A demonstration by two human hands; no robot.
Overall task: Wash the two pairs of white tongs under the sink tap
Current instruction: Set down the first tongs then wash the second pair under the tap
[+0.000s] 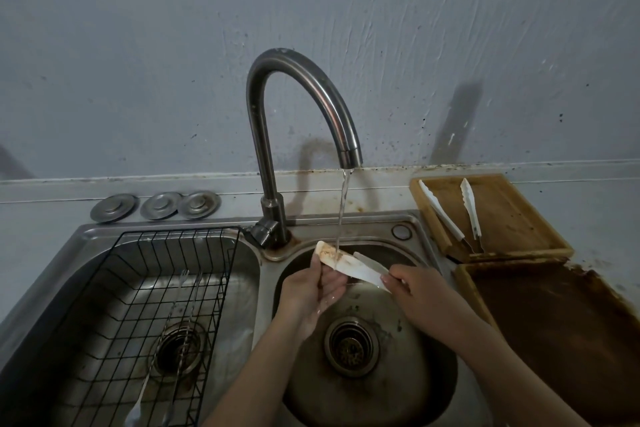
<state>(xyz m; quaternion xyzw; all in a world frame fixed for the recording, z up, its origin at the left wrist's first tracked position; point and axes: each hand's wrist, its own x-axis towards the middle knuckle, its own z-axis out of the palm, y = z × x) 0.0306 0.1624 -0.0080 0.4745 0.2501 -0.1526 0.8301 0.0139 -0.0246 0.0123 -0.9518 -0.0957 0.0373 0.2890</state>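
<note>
While water runs in a thin stream from the curved tap [301, 107] at the centre of the frame, one pair of white tongs [349, 265] is held under it over the round right basin [429, 367]. The long axis of this pair is laid from upper left to lower right, with the stained, brownish tip pointing to the upper left, where it is struck by the water. The tip end is cradled by the left hand [311, 291], its fingers curled beneath the blade and its thumb set on the upper edge. The other end is pinched by the right hand [410, 282], its fingers closed round it.

The second pair of white tongs [453, 210] is laid in a wooden tray [512, 229] at the right of the frame, its two arms spread, with the tips pointing to the top of the frame and the joined end lying at the tray's lower edge. A second, darker tray [568, 333] is seen just below it. In the left basin a black wire rack [149, 305] is set, and long metal utensils [173, 340] are laid in it
</note>
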